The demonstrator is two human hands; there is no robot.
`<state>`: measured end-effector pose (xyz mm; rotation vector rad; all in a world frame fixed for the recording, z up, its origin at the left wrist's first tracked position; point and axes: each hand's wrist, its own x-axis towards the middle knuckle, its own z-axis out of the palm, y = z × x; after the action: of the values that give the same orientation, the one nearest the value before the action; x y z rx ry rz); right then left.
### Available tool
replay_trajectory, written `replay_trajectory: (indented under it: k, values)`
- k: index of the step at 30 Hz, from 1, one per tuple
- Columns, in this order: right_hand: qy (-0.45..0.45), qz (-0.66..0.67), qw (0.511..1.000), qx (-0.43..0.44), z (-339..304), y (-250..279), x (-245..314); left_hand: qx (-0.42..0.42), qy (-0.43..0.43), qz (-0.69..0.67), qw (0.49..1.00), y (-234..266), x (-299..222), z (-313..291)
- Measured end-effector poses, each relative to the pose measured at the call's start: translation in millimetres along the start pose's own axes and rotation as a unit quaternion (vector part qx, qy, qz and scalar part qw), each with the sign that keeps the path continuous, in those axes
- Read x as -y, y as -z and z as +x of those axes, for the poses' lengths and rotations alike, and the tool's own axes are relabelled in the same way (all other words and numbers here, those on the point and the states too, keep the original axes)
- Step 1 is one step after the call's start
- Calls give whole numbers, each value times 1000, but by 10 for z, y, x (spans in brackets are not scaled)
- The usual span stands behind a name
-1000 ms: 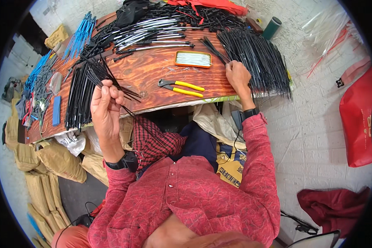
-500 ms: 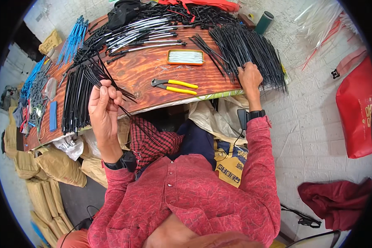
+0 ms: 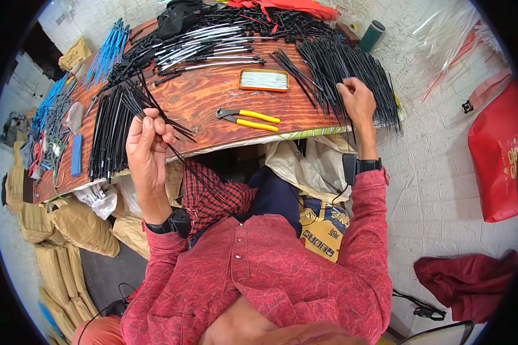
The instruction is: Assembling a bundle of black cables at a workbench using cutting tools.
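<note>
My left hand (image 3: 149, 141) is raised at the table's near edge, fingers closed round several thin black rods (image 3: 181, 159) that fan out above and below it. Behind it lies a neat row of thicker black rods (image 3: 102, 138). My right hand (image 3: 358, 104) is over the near side of a big heap of thin black rods (image 3: 328, 63), thumb and fingers pinched together. A thin dark rod (image 3: 353, 137) seems to hang from that pinch, though the hand hides much of it. Between the hands lie yellow-handled pliers (image 3: 250, 119) and an orange-rimmed tin (image 3: 264, 80) of short white pieces.
Silver-and-black rods (image 3: 207, 49) and a black pouch (image 3: 178, 17) lie at the table's back. Blue rods (image 3: 108, 52) and a blue block (image 3: 76, 155) are on the left. A dark green cylinder (image 3: 372, 35) stands at the back right. A red bag (image 3: 495, 155) is on the right.
My right hand has moved slightly right and lifted off the rod heap, with a dark rod seemingly trailing below it. My left hand keeps its hold on the rods.
</note>
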<state>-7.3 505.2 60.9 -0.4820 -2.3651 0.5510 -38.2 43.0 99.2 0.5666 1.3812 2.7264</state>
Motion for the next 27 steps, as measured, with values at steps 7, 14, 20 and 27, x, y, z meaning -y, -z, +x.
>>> replay_trajectory:
  k: [7, 14, 20, 27]
  values:
    - [117, 301, 941, 102, -139, 262, 1189, -1, 12, -6, 1000, -139, 108, 50]
    - [55, 579, 732, 355, -340, -82, 1987, -31, 17, 73, 997, -398, 107, 56]
    - [29, 580, 706, 406, -507, -340, 2282, -51, 51, 59, 996, -382, 194, -1]
    - [29, 572, 707, 415, -543, -407, 2329, -60, 17, 68, 996, -330, 247, 33]
